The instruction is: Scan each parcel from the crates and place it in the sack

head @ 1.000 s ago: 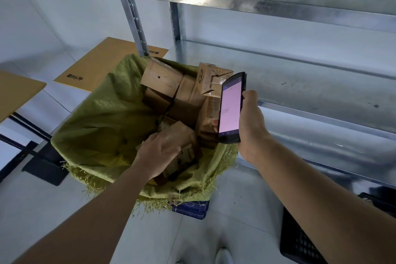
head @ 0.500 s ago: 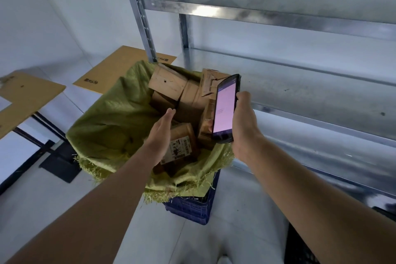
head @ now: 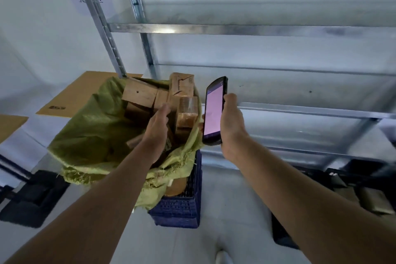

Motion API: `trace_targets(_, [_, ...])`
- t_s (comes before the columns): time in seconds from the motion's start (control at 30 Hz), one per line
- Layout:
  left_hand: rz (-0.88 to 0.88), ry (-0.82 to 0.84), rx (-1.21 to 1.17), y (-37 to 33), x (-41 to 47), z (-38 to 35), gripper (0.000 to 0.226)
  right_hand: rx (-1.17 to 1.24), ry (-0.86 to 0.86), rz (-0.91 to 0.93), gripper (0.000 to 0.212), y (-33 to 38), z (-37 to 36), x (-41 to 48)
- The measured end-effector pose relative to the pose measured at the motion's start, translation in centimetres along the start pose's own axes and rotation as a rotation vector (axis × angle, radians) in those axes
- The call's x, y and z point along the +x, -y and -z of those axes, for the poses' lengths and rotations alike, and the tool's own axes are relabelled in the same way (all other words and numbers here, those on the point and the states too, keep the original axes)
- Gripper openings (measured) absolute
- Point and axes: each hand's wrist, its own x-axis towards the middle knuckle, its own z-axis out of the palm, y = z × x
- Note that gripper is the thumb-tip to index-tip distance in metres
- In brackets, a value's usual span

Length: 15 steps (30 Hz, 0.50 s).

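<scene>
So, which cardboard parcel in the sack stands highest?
The parcel with folded flaps at the back of the sack, rising above the others beside the handheld scanner.

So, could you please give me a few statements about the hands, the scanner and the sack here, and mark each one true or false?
1. The right hand holds the handheld scanner with its screen lit. True.
2. The left hand grips a parcel lifted clear of the sack. False: it is open and empty, over the sack's mouth.
3. The green sack already holds several cardboard parcels. True.
4. The sack stands on the metal shelf. False: it sits in a blue crate on the floor, in front of the shelving.
5. The scanner rests on the parcels. False: it is held upright beside the sack.
</scene>
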Motion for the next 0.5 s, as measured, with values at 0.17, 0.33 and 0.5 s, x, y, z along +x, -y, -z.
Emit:
trace_targets(0.17, [-0.05, 0.181, 0.004, 0.8, -5.6, -4.0, 0.058, 0.062, -0.183, 0.028, 0.059, -3.0, 5.1, -5.9])
trace_targets(0.33, [-0.013, 0.337, 0.012, 2.3, -11.7, -9.0, 0.065, 0.137, -0.257, 0.01, 0.045, -5.7, 13.1, -10.8])
trace_targets(0.5, [0.001, 0.461, 0.078, 2.8, -17.3, -16.6, 0.055, 0.199, -0.356, -0.007, 0.042, -7.0, 22.3, -14.7])
